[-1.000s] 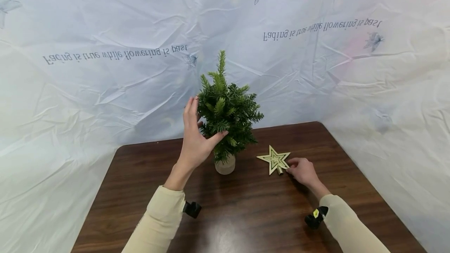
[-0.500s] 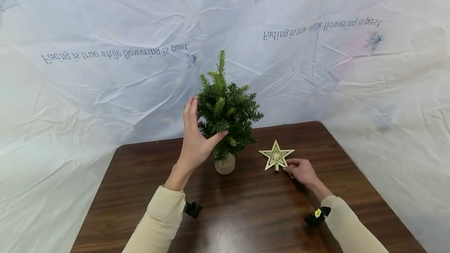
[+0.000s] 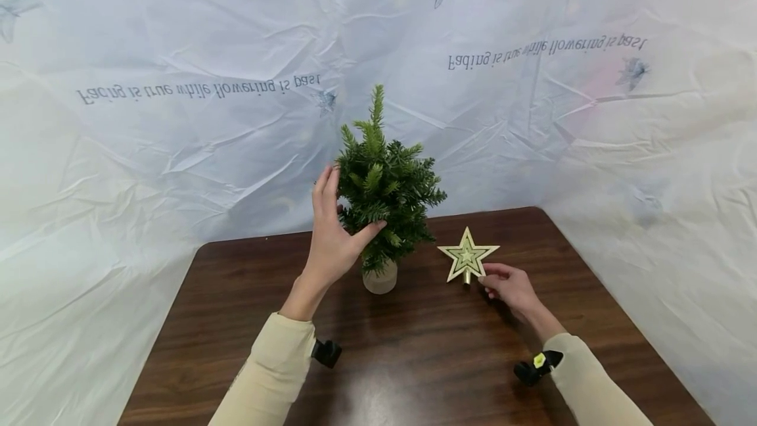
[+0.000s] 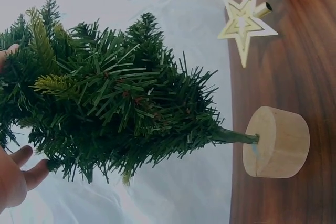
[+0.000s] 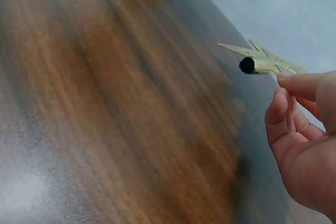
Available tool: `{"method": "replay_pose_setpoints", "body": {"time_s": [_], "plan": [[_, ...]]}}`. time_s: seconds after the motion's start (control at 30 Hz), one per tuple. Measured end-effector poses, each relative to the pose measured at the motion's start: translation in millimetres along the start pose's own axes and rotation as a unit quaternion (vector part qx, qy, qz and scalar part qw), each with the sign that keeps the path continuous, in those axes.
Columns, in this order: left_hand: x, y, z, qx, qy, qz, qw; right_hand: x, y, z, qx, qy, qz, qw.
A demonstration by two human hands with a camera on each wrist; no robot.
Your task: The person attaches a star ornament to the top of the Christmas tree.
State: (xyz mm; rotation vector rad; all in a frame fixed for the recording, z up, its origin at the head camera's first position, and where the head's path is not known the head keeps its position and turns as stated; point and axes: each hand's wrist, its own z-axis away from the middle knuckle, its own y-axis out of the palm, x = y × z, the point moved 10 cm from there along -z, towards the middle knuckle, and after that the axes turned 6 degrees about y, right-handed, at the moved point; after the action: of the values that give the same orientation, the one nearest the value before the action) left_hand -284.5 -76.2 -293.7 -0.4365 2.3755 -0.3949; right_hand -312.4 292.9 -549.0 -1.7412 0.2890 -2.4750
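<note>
A small artificial Christmas tree [image 3: 393, 183] stands upright on its round wooden base [image 4: 286, 145], seen sideways in the left wrist view. My left hand [image 3: 332, 242] holds it from the left, thumb across the front of the branches and fingers along the far left side. To the right of the tree, my right hand [image 3: 513, 291] pinches a gold star tree topper [image 3: 467, 256] by a lower point, between thumb and fingers. The star faces the head camera with its tube socket [image 5: 256, 65] downward; the right wrist view looks into the socket's dark open end.
The dark wooden table [image 3: 426, 347] has its far edge just behind the tree. A pale printed cloth [image 3: 207, 150] hangs behind and along both sides. Black wrist straps [image 3: 326, 353] sit at both cuffs.
The right hand has turned the star so that one point stands straight up and its socket points down, raising it slightly. The left hand stays on the tree. The head view shifts slightly.
</note>
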Motion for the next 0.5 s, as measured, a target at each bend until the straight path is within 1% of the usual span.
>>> {"method": "replay_pose_setpoints", "body": {"time_s": [0.1,0.23,0.37,0.5], "plan": [[0.5,-0.1,0.6,0.001,0.001,-0.005,1.0,7.4,-2.2,1.3,0.001,-0.007,-0.008,1.0],[-1.4,-1.0,-0.1,-0.001,0.011,-0.005,0.9999,20.5,-5.2,3.9,0.004,-0.019,-0.019,1.0],[-2.0,-2.0,-0.2,-0.004,0.021,-0.001,0.9998,37.3,-8.6,7.6,0.007,-0.034,-0.039,0.999],[-1.0,-2.2,0.2,-0.004,0.02,-0.002,0.9998,57.3,-11.4,12.4,0.008,-0.053,-0.06,0.997]]}}
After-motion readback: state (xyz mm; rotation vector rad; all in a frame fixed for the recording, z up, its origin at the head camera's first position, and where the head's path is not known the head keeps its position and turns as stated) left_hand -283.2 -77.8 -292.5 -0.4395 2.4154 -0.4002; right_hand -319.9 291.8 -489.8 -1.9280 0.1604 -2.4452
